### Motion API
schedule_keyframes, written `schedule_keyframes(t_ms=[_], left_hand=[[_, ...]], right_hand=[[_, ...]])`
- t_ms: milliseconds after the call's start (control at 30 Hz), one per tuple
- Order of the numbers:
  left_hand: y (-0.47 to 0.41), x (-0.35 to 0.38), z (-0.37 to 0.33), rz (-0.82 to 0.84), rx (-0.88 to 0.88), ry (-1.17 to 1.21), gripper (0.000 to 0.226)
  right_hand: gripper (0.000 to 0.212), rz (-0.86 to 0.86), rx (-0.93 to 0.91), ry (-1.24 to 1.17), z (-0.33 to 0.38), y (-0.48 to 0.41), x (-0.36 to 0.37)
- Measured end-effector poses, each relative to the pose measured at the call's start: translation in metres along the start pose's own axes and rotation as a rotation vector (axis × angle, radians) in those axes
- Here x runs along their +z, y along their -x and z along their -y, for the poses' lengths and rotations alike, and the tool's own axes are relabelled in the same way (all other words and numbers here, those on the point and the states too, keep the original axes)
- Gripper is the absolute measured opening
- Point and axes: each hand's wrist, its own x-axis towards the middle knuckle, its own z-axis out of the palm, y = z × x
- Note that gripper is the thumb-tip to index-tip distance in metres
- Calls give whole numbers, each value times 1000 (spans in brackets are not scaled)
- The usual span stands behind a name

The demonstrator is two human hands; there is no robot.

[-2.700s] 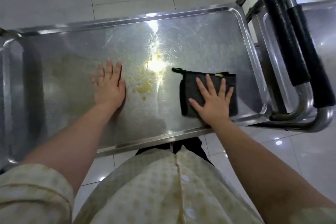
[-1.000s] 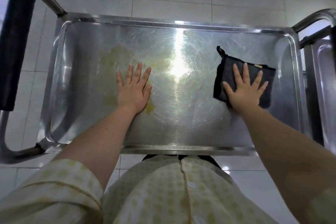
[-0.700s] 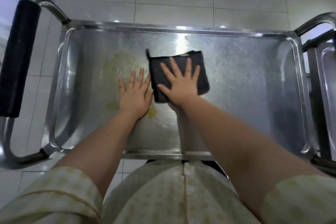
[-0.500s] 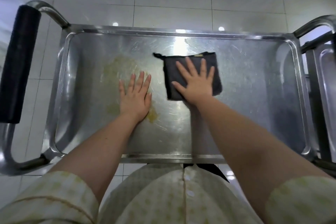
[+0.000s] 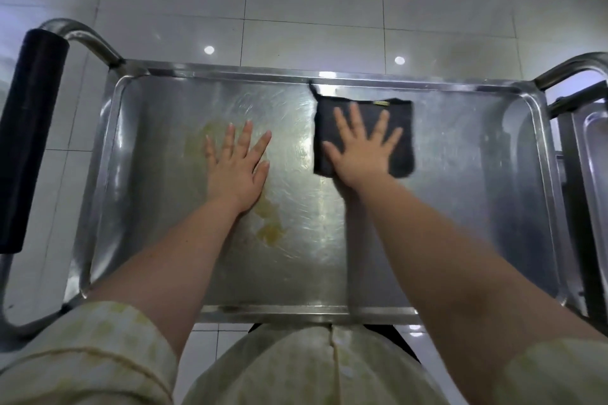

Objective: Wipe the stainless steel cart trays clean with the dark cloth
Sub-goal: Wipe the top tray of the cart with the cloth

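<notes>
cloth [image 5: 363,135] on tray [image 5: 460,207] (far side), stain [image 5: 269,230] left

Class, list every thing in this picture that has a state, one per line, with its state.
cart tray, dirty left of centre.
yellowish residue, smeared, unwiped.
dark cloth, folded, flat on the tray under the right hand.
right hand, fingers spread, pressing the cloth.
left hand, flat on the tray.

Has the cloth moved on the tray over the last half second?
Yes. The cloth, under the right hand, has slid right, away from the yellow stain, and toward the far rim of the tray.
</notes>
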Motion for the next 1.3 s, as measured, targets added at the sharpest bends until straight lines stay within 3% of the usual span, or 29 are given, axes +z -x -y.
schedule_keyframes(t_ms=[100, 200, 467, 600, 667, 833, 933, 1033, 1200, 1300], left_hand=[[1, -2, 0, -23, 5, 10, 58], [1, -2, -1, -29, 5, 4, 59], [0, 0, -2, -9, 2, -14, 60], [0, -2, -1, -4, -3, -7, 60], [0, -2, -1, -3, 0, -3, 59], [1, -2, 0, -19, -2, -9, 61], [0, -2, 0, -17, -10, -13, 62], [-1, -1, -1, -6, -9, -11, 60], [-1, -1, -2, -4, -3, 13, 61], [-1, -1, -3, -4, -4, 1, 62]], right_hand=[[68, 19, -197, 37, 59, -4, 3], [68, 3, -226, 44, 42, -13, -2], [74, -33, 282, -95, -136, -15, -24], [73, -64, 384, -140, -117, -17, -21], [73, -88, 328, -124, -68, -31, -18], [69, -29, -141, 17, 72, -46, -5], [65, -26, -245, 16, 74, -48, -7], [69, -58, -125, 33, 17, -51, -13], [71, -74, 311, -125, -116, -28, -27], [72, -58, 457, -182, -137, -11, -24]])
